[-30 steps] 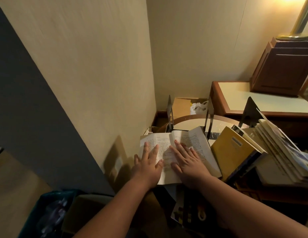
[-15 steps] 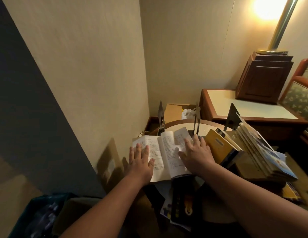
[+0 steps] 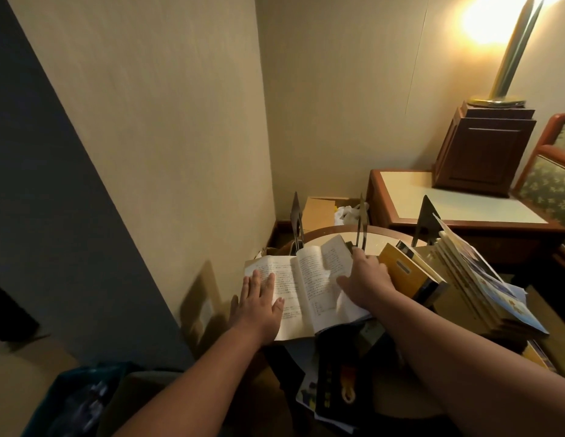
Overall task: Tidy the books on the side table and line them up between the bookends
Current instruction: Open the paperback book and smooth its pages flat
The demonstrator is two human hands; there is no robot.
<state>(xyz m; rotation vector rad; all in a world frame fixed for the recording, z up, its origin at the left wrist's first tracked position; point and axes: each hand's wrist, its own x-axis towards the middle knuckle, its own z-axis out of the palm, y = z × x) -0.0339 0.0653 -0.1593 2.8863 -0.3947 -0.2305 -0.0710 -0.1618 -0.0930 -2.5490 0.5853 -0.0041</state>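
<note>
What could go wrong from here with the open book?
The open book seems to overhang the near edge of the table; with the left hand only pressing flat, it might slide off as the right hand grips its right half. The yellow book and magazines lean beside that hand; a nudge could topple them.

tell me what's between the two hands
The open book: its printed pages and centre fold span from left hand to right hand, in the head view.

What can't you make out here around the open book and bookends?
Head view only.
Print in the open book: too small, blurred.
Base of the left bookend: hidden behind the book.
Titles on the leaning books: too small, angled away.
Top of the lamp: cut off by upper edge.
</note>
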